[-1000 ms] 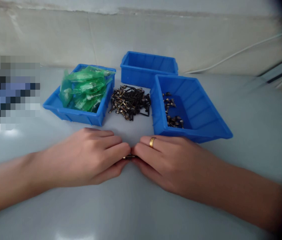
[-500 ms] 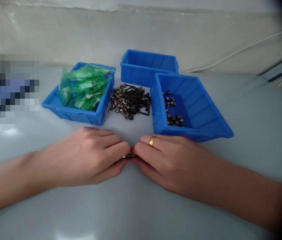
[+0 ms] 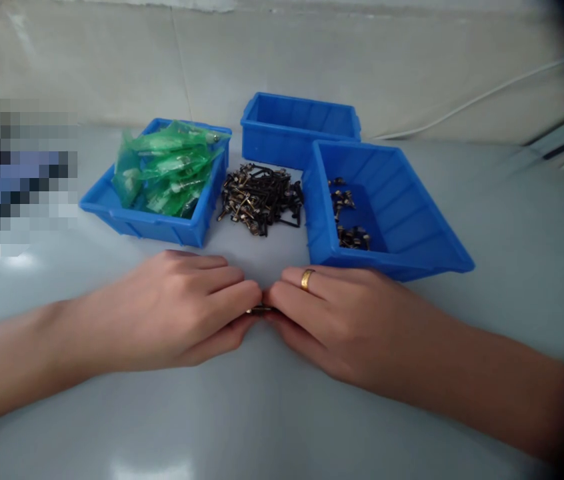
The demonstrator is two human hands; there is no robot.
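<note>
Thumb and fingers of my left hand [image 3: 187,310] are pinched on one end of a small dark metal part [image 3: 261,309]. My right hand [image 3: 335,313], with a gold ring on one finger, grips the other end, and the fingertips of both hands nearly meet. Most of the part is hidden by the fingers. Beyond the hands lies a pile of black and brassy metal pieces [image 3: 262,197]. To its right, a blue bin [image 3: 412,213] holds several small metal parts [image 3: 352,237]. On the left, another blue bin [image 3: 157,227] is filled with green plastic bags [image 3: 172,167].
A third blue bin [image 3: 277,148] stands behind the pile, near the wall [image 3: 112,60]. A white cable [image 3: 472,103] runs along the wall at the right. The grey table [image 3: 242,427] extends under everything. A pixelated area covers the left edge.
The bins and pile appear slightly higher in the picture, as the view has shifted a little. Both hands keep nearly the same pose on the small part.
</note>
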